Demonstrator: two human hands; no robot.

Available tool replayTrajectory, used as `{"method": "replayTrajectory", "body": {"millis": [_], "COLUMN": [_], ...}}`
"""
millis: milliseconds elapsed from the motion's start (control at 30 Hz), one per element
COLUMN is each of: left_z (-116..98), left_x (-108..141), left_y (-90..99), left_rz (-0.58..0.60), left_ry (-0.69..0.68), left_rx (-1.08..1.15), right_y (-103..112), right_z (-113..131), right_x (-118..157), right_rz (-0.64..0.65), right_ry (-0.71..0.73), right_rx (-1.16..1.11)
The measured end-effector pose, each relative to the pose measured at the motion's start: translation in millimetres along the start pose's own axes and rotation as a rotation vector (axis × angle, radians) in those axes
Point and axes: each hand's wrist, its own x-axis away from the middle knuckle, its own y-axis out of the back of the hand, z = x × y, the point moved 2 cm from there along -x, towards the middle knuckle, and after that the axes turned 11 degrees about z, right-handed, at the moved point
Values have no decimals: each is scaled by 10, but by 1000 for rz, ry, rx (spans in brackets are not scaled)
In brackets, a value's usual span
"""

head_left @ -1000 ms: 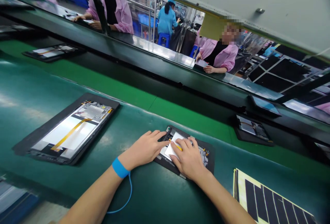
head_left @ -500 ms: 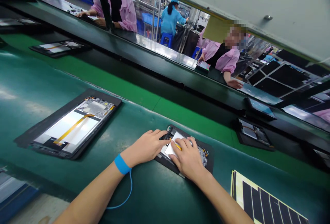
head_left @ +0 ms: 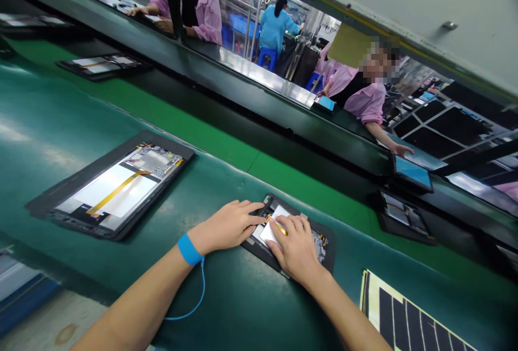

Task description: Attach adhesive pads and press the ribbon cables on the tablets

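- At the far left, a thin opened device (head_left: 103, 65) lay on the green strip (head_left: 226, 143) beyond the bench (head_left: 230, 302).
- Nearer, a large opened tablet (head_left: 117, 192) rested on the bench, a yellow ribbon running across its white panel; it stood well apart from both hands.
- A blue wristband (head_left: 189, 249) circled the left wrist, with a thin blue cord (head_left: 203, 281) hanging from it.
- The left hand (head_left: 227, 226) reached in palm down, fingers outstretched and apart, its fingertips at the left end of the smaller tablet.
- That smaller tablet (head_left: 321, 249), opened too, lay on the bench under and between the two hands, its circuit board showing past the right hand.
- The white piece (head_left: 279, 212) sat on it, partly covered by the right hand.
- The right hand (head_left: 295, 240) lay over the tablet's middle, fingers bent on the white piece; whether they gripped it, I cannot tell.
- Across the way, a co-worker in a pink sleeve (head_left: 370, 104) held out a hand near a blue-faced device (head_left: 413, 174).
- Black-striped sheets (head_left: 404, 313) lay at lower right, beside the right forearm.
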Motion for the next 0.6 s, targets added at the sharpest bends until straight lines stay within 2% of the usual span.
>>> {"method": "replayTrajectory", "body": {"millis": [600], "left_z": [-24], "left_x": [-13], "left_y": [-7], "left_rz": [40], "left_ry": [3], "left_rx": [-127], "right_y": [24], "right_z": [-28], "right_x": [-8], "right_rz": [15], "right_ry": [13], "right_rx": [-29]}}
